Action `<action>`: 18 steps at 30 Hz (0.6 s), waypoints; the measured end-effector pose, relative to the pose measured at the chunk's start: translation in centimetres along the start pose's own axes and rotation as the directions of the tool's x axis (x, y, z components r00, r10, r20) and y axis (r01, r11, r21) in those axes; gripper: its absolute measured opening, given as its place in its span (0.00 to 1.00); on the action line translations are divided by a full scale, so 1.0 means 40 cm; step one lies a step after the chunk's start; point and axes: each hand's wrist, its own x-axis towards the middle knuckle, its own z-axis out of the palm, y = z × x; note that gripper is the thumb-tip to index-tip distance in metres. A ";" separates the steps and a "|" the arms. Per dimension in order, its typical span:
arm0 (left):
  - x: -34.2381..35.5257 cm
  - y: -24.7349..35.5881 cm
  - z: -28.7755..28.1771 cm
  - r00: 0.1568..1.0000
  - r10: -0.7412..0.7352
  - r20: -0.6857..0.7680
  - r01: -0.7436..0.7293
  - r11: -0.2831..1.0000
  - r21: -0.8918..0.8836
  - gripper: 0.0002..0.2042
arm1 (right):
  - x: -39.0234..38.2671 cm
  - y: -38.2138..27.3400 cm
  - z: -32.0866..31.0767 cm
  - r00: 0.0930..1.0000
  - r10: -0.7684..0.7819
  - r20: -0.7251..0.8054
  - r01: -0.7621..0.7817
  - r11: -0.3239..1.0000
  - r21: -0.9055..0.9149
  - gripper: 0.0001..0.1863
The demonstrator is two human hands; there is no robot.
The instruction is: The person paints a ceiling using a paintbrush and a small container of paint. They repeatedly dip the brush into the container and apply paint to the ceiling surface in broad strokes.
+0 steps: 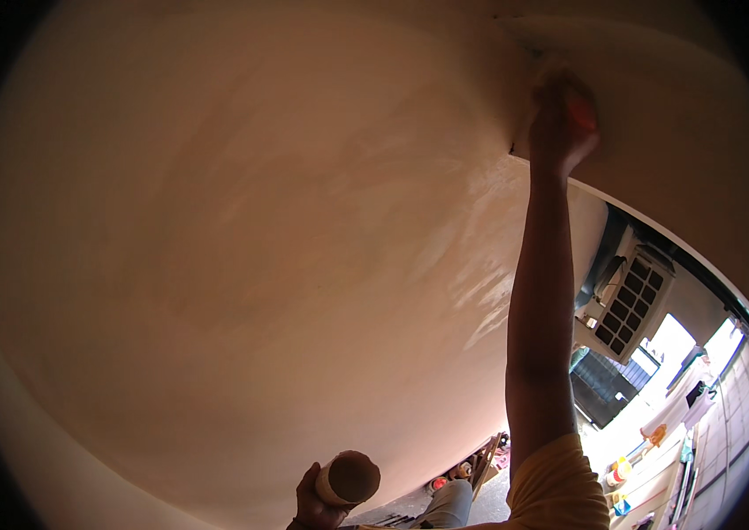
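My right hand (562,132) reaches high, its fingers closed round what looks like a paintbrush (581,113) with a red part. The brush's far end is dim and blurred against the painted surface beside an inner corner. Down at the lower edge, my left hand (319,502) holds a round, pale tub (349,478) by its side. The tub's mouth shows, but its contents are too dark to make out. A broad beige wall (286,247) fills most of the view, with shiny, wet-looking streaks left of my right forearm.
An overhead edge (648,230) runs down to the right from the corner. Beyond it hangs a boxy unit with a dark grille (629,305). Bright openings and scattered items lie lower right. Several objects (485,464) sit on the floor by the wall's foot.
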 end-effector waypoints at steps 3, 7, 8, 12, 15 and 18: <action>-0.009 0.002 0.021 1.000 0.002 0.007 -0.002 0.999 0.034 0.31 | 0.031 0.025 0.040 0.995 0.083 -0.047 -0.070 0.968 0.239 0.14; 0.003 0.017 0.031 0.998 -0.021 0.060 0.016 0.996 0.085 0.31 | 0.003 0.023 0.087 0.992 0.075 -0.101 -0.065 0.993 0.099 0.14; -0.001 0.017 0.026 0.998 -0.018 0.053 0.013 0.997 0.079 0.31 | -0.003 0.024 0.104 0.992 0.059 -0.116 -0.059 0.998 0.002 0.14; -0.007 0.003 0.019 1.000 0.025 0.005 -0.026 0.996 0.082 0.31 | -0.031 -0.003 0.149 0.956 0.029 -0.293 -0.053 0.996 -0.076 0.16; 0.001 0.007 0.010 1.000 -0.001 0.020 0.000 0.996 0.086 0.30 | 0.069 0.081 0.104 0.924 -0.041 -0.381 0.126 0.972 0.201 0.21; 0.002 0.006 0.018 0.999 -0.001 0.046 -0.002 0.997 0.073 0.30 | 0.030 0.153 0.146 0.932 -0.294 -0.211 0.265 0.952 -0.156 0.20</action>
